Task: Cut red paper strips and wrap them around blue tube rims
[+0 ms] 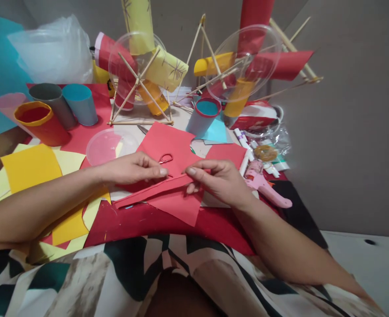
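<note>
A long, narrow red paper strip (154,190) slants across a red paper sheet (177,209) in front of me. My right hand (219,178) pinches its upper right end between thumb and fingers. My left hand (138,168) is closed in a pinch just above the strip's middle. A thin red sliver shows at its thumb tip, too small to make out. Behind the fingers lie small scissors, their red handle loop (166,157) showing and their blades mostly hidden.
Paper cups, among them an orange one (42,123) and a blue one (203,116), stand behind. Two stick frames with paper-tube wheels (138,79) rise at the back. A pink glue gun (268,187) lies right; yellow paper sheets (32,167) lie left, near a clear plastic lid (103,147).
</note>
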Demonstrator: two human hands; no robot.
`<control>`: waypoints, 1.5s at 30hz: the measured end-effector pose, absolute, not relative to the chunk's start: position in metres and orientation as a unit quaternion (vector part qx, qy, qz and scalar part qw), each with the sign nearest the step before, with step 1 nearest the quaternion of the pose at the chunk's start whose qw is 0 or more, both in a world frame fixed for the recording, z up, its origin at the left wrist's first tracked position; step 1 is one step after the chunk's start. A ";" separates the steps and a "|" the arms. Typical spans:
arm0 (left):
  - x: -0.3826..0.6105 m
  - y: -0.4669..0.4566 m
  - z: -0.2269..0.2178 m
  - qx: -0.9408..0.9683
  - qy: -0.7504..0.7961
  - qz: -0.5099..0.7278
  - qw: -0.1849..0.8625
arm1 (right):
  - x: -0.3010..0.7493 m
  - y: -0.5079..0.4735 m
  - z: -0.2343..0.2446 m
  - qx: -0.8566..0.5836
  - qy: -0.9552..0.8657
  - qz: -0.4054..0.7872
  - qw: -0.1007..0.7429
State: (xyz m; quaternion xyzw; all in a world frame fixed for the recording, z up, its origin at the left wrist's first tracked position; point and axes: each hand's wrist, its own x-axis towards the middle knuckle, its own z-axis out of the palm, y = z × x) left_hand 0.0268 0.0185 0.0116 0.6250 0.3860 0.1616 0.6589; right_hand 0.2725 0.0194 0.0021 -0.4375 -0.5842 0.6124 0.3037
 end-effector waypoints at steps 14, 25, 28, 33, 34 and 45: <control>0.038 0.003 0.002 0.529 0.420 0.201 0.709 | 0.278 0.027 -0.005 -0.448 -0.539 0.635 0.323; 0.032 0.001 -0.004 0.663 0.401 0.203 0.598 | 0.285 0.026 0.000 -0.470 -0.608 0.593 0.240; 0.031 0.002 -0.004 0.687 0.401 0.207 0.569 | 0.287 0.026 -0.002 -0.449 -0.615 0.613 0.212; 0.025 0.007 0.007 0.726 0.414 0.211 0.508 | 0.288 0.027 -0.007 -0.432 -0.585 0.650 0.221; 0.020 0.010 0.012 0.730 0.431 0.227 0.480 | 0.287 0.028 -0.007 -0.440 -0.576 0.642 0.249; -0.080 0.064 0.052 0.623 0.764 0.121 -0.121 | 0.284 0.028 0.003 -0.472 -0.515 0.491 0.520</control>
